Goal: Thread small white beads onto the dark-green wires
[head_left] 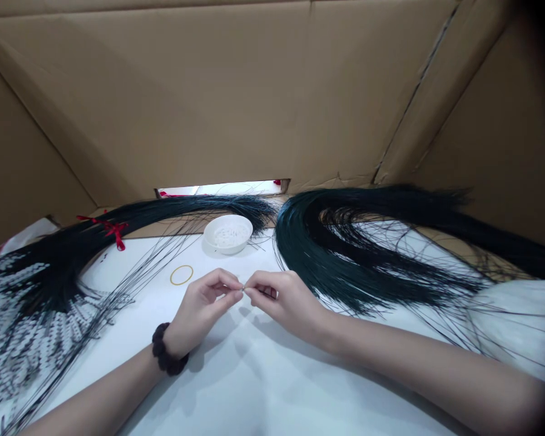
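My left hand (209, 300), with a dark scrunchie (167, 357) round its wrist, pinches thumb and forefinger together. What it holds is too small to make out. Tip to tip with it, my right hand (286, 297) is also closed in a pinch, and a thin dark strand (267, 295) shows between its fingers. Just beyond the hands stands a white bowl (211, 242) of small white pieces. A yellow rubber band (181, 275) lies left of the bowl. To the right, a thick bundle of dark strands (306, 242) curves over the white table surface (236, 387).
Another dark bundle (163, 209), tied with a red ribbon (113, 229), fans out at left into strands with white pieces along their ends (18, 333). Cardboard walls (231, 91) enclose the back and sides, with a slot (227, 188) low down. Whitish plastic (518, 321) lies at right.
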Demonstrator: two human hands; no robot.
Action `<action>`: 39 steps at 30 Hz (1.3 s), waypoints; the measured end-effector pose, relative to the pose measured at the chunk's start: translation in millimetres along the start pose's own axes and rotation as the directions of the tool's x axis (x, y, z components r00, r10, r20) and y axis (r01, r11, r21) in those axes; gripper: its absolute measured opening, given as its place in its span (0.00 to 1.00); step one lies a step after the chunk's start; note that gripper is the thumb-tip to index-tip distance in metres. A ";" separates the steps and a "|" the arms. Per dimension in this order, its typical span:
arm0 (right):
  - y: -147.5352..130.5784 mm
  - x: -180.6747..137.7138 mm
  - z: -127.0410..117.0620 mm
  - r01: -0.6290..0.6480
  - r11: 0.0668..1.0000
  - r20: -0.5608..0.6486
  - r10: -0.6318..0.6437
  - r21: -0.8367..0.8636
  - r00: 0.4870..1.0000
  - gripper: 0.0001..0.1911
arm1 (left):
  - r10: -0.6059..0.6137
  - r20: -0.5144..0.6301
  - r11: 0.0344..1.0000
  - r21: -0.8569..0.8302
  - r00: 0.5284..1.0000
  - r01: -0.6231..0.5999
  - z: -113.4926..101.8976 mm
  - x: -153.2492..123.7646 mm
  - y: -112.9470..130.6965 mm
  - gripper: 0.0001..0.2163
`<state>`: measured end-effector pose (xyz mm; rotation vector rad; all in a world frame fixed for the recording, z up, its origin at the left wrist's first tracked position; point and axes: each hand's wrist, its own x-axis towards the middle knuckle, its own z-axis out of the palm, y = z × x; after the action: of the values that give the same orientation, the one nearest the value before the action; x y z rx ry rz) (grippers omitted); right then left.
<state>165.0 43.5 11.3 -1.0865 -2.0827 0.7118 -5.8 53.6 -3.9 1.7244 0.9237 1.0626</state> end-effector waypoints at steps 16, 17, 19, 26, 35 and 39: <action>9.2 6.4 7.1 -0.321 0.792 0.212 0.245 0.519 0.946 0.10 | 0.091 0.011 0.925 0.368 0.996 -0.089 2.6 -2.5 3.5 0.03; 9.6 6.7 8.2 -0.332 0.775 0.225 0.248 0.537 0.942 0.10 | 0.082 0.011 0.926 0.370 0.997 -0.080 3.1 -2.5 3.5 0.03; 10.5 6.6 10.5 -0.350 0.744 0.244 0.254 0.569 0.936 0.10 | 0.065 0.016 0.926 0.373 0.998 -0.066 4.1 -2.8 4.0 0.03; 16.4 6.9 15.6 -0.365 0.711 0.251 0.265 0.602 0.931 0.09 | 0.061 0.064 0.924 0.373 0.996 -0.080 4.0 -3.0 7.2 0.05; 23.7 12.3 10.1 -0.407 0.725 0.414 0.183 0.555 0.892 0.08 | -0.003 -0.022 0.917 0.398 1.000 0.011 11.9 -7.6 8.0 0.04; 27.5 17.4 -3.7 -0.472 0.723 0.507 0.194 0.504 0.840 0.04 | -0.018 -0.072 0.896 0.442 0.997 0.048 14.3 -5.4 8.6 0.04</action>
<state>173.7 72.7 -0.7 -0.9871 -1.7420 1.8181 6.7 41.8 -0.8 2.0412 1.3124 0.9377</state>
